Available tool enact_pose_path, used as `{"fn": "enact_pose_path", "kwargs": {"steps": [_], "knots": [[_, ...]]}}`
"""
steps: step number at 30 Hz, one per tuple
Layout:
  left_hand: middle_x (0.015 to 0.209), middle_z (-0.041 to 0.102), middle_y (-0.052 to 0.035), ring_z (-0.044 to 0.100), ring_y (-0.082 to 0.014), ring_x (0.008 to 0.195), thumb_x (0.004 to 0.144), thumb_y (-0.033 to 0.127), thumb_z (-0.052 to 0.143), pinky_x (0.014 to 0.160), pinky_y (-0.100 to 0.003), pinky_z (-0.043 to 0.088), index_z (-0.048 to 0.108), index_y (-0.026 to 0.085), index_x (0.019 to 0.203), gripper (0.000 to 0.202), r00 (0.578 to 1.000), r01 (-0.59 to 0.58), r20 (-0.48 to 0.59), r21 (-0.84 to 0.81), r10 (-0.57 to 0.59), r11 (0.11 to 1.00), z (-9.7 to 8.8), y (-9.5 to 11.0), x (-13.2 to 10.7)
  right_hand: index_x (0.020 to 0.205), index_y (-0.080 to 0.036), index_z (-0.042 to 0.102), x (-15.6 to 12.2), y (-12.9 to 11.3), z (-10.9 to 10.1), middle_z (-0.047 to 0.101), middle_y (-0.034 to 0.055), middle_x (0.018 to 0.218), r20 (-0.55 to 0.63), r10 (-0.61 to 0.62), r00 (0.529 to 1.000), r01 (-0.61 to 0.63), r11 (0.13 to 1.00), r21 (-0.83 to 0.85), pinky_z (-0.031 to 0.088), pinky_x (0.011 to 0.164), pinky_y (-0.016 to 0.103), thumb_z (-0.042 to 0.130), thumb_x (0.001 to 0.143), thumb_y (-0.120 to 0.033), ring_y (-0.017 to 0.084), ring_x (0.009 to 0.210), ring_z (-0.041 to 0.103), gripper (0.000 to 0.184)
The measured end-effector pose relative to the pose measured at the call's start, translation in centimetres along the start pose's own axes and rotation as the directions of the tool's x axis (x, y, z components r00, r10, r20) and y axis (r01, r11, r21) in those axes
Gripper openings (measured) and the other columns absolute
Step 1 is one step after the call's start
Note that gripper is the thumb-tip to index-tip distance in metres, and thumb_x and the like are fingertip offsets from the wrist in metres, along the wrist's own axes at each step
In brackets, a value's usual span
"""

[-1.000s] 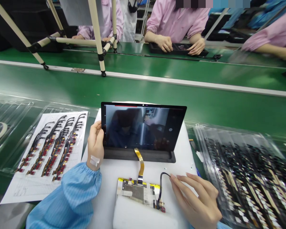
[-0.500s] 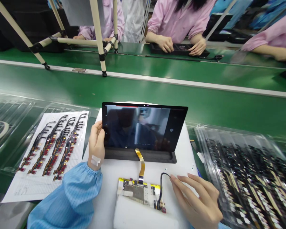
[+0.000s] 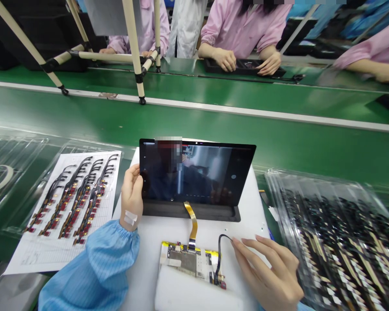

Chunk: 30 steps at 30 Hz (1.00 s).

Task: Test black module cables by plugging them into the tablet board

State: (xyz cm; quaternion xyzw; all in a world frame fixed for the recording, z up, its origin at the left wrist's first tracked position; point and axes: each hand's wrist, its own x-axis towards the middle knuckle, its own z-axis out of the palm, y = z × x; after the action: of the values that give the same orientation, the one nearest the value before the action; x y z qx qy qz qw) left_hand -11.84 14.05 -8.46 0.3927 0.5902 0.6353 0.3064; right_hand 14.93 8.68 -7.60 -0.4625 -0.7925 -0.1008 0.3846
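A dark tablet screen [image 3: 207, 175] stands tilted up in a black holder [image 3: 210, 212] on a white pad [image 3: 155, 242]. My left hand [image 3: 131, 196] grips the screen's left edge, with the thumb on its front. A gold ribbon cable [image 3: 191, 224] runs from the screen down to a circuit board [image 3: 188, 259] that rests on a white foam block [image 3: 188, 293]. My right hand [image 3: 269, 270] lies on the pad with fingers stretched out; its fingertips touch a thin black cable [image 3: 218, 255] that loops up from the board.
A sheet of paper [image 3: 65, 207] carrying several black flex cables lies to the left. A clear tray [image 3: 340, 237] of dark parts sits to the right. Beyond runs a green conveyor belt [image 3: 214, 125]. People in pink coats work at its far side.
The reflection in the screen has shifted a little. Both hands stay where they were.
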Motion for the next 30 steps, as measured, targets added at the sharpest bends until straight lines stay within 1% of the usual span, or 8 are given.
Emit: {"fn": "enact_pose_path", "kwargs": {"steps": [8, 13, 18, 24, 30], "knots": [[0.108, 0.057, -0.0057, 0.054, -0.0157, 0.1, 0.088, 0.028, 0.044, 0.089, -0.029, 0.041, 0.051, 0.018, 0.113, 0.027, 1.0, -0.019, 0.003, -0.011, 0.019, 1.0, -0.02, 0.04, 0.0, 0.082, -0.019, 0.062, 0.03, 0.07, -0.01, 0.06, 0.0006, 0.071, 0.004, -0.016, 1.0, 0.016, 1.0, -0.009, 0.04, 0.075, 0.031, 0.066, 0.074, -0.012, 0.016, 0.08, 0.054, 0.012], [0.108, 0.057, -0.0057, 0.054, -0.0159, 0.101, 0.088, 0.028, 0.044, 0.089, -0.029, 0.041, 0.051, 0.018, 0.113, 0.027, 1.0, -0.017, 0.005, -0.01, 0.017, 1.0, -0.05, 0.08, 0.03, 0.082, -0.019, 0.062, 0.09, 0.02, 0.03, 0.06, 0.0007, 0.07, 0.012, -0.014, 1.0, 0.014, 1.0, 0.002, 0.04, 0.075, 0.031, 0.066, 0.075, -0.013, 0.016, 0.08, 0.054, 0.01], [0.108, 0.057, -0.0055, 0.054, -0.0162, 0.101, 0.088, 0.028, 0.044, 0.089, -0.029, 0.041, 0.051, 0.018, 0.113, 0.027, 1.0, -0.011, 0.005, -0.018, 0.011, 1.0, -0.02, 0.09, 0.0, 0.082, -0.02, 0.063, -0.06, 0.02, 0.08, 0.06, 0.0002, 0.071, -0.005, 0.0, 1.0, 0.0, 1.0, -0.008, 0.04, 0.076, 0.03, 0.065, 0.076, -0.014, 0.015, 0.081, 0.054, 0.009], [0.109, 0.057, -0.0047, 0.053, -0.0156, 0.102, 0.088, 0.027, 0.043, 0.09, -0.028, 0.04, 0.052, 0.019, 0.112, 0.027, 1.0, -0.004, 0.002, -0.003, 0.004, 1.0, -0.05, 0.12, -0.04, 0.083, -0.02, 0.062, 0.03, 0.15, -0.03, 0.06, 0.0003, 0.071, 0.009, -0.028, 1.0, 0.028, 1.0, -0.011, 0.04, 0.075, 0.031, 0.066, 0.074, -0.011, 0.016, 0.08, 0.055, 0.013], [0.108, 0.058, -0.0041, 0.054, -0.0158, 0.102, 0.088, 0.026, 0.043, 0.09, -0.028, 0.04, 0.052, 0.019, 0.112, 0.027, 1.0, 0.001, 0.0, 0.001, -0.001, 1.0, 0.0, 0.24, 0.0, 0.083, -0.02, 0.063, 0.03, 0.17, 0.0, 0.06, 0.0005, 0.071, 0.004, -0.023, 1.0, 0.023, 1.0, -0.005, 0.04, 0.075, 0.032, 0.065, 0.075, -0.01, 0.016, 0.08, 0.055, 0.013]]}}
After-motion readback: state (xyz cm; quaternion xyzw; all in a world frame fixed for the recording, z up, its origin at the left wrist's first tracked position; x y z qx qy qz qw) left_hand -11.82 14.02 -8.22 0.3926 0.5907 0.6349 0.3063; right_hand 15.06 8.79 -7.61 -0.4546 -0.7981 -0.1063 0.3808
